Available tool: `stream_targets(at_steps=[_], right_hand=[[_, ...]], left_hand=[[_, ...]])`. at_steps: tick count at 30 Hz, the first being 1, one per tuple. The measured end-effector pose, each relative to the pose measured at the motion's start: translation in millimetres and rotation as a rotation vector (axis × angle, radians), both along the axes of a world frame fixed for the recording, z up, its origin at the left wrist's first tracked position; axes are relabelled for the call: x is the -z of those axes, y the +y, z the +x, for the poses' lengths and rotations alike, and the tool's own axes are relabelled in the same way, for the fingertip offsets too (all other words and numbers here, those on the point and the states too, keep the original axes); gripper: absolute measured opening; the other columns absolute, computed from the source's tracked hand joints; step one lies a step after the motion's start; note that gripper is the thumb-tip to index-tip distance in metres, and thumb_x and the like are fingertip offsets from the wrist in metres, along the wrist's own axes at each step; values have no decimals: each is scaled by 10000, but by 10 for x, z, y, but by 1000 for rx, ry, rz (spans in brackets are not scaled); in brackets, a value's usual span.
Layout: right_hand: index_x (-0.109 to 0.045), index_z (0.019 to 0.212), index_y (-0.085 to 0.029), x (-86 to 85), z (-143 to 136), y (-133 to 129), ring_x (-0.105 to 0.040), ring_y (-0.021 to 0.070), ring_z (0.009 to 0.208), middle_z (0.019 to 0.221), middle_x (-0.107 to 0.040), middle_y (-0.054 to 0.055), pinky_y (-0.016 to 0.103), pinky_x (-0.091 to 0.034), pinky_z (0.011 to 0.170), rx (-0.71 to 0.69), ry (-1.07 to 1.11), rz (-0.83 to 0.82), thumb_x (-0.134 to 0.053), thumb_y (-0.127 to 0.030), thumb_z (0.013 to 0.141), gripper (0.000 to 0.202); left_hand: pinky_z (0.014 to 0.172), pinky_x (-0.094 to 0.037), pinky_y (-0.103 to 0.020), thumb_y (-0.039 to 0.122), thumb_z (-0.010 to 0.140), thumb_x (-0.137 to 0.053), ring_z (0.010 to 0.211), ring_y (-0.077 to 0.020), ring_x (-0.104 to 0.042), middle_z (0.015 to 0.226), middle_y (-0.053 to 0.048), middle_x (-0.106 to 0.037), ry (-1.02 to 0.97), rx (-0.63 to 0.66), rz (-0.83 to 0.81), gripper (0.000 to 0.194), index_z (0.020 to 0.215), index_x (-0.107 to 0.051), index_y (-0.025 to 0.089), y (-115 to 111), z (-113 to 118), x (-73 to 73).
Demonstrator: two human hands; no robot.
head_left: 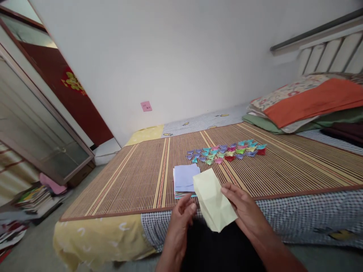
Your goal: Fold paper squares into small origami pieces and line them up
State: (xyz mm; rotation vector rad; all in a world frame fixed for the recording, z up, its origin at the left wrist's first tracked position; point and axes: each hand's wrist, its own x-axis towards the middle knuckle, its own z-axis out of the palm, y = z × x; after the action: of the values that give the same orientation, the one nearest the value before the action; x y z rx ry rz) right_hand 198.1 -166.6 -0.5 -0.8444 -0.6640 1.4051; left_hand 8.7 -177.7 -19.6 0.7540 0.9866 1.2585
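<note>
A pale yellow sheet of paper (214,202), marked with creases, is pinched at its right edge by my right hand (241,204). It is tilted in front of the bed's near edge. Just left of the paper, my left hand (183,215) holds nothing visible, its fingers curled loosely and apart. Beyond my hands, a stack of coloured paper (185,176) with a lavender sheet on top lies on the striped mat (136,173). Several small folded paper boats (222,152) in many colours sit in rows farther back on the mat.
Folded bedding (309,102) in orange, green and floral cloth is piled at the back right, below a radiator (334,53). A pink card (146,106) is fixed to the white wall. Books (35,198) lie on the floor at the left, near a glazed door (42,113).
</note>
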Motion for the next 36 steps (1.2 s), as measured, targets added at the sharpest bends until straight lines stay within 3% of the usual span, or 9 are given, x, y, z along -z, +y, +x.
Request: stream_targets(at_steps=[2,5,9,12,16,24,33,36], right_hand=[[-682,779,-197,-7,8,-26,-660,167,594,677,-720,0,259,-535,576,-31,18,-3,-913,-410,666,335],[-685,776,-200,-6,46,-54,-642,155,586,656,-696,-12,248,-526,575,-65,32,-13,-916,-400,673,322],[-724,822,-196,-28,109,-108,-655,156,643,720,-722,4,236,-522,596,-86,4,2,-899,-424,705,311],[-740,871,-197,-59,117,-145,-681,179,680,775,-746,23,269,-540,638,-149,-53,24,-893,-432,717,320],[-730,785,-190,-83,82,-172,-648,164,634,707,-710,3,262,-525,605,-181,-136,71,-923,-434,669,333],[-684,758,-196,-71,120,-222,-635,167,646,711,-681,-2,256,-513,579,-178,-203,57,-862,-472,744,329],[-687,799,-202,-98,13,-274,-622,174,663,732,-680,6,274,-516,607,-261,-176,76,-804,-485,810,306],[-681,794,-201,-103,40,-263,-601,169,674,736,-658,3,265,-501,611,-197,-235,102,-806,-484,805,309]], left_hand=[[435,-293,-157,424,681,-910,499,-38,-484,908,-84,-744,-5,36,-12,490,1054,-776,134,-50,7,20],[414,-225,-156,405,674,-906,411,9,-288,741,-53,-710,-8,103,5,443,975,-791,101,-109,-22,-13],[413,-262,-147,402,738,-866,425,-10,-353,717,-46,-710,45,69,54,363,959,-795,124,-151,-72,-125],[400,-225,-141,407,746,-865,408,3,-313,670,-18,-678,95,42,86,350,948,-797,130,-171,-88,-191],[389,-175,-157,461,760,-844,415,-2,-258,667,-3,-643,229,40,130,377,931,-790,129,-223,-100,-264],[420,-138,-179,551,785,-790,400,-29,-220,435,90,-368,337,-31,131,436,674,-665,148,-342,-199,-377],[396,-114,-187,523,755,-817,367,-7,-217,540,42,-549,277,2,112,398,749,-725,136,-359,-150,-407],[439,-268,-172,489,755,-829,393,-42,-395,531,19,-602,248,-41,116,366,732,-718,141,-354,-194,-423]])
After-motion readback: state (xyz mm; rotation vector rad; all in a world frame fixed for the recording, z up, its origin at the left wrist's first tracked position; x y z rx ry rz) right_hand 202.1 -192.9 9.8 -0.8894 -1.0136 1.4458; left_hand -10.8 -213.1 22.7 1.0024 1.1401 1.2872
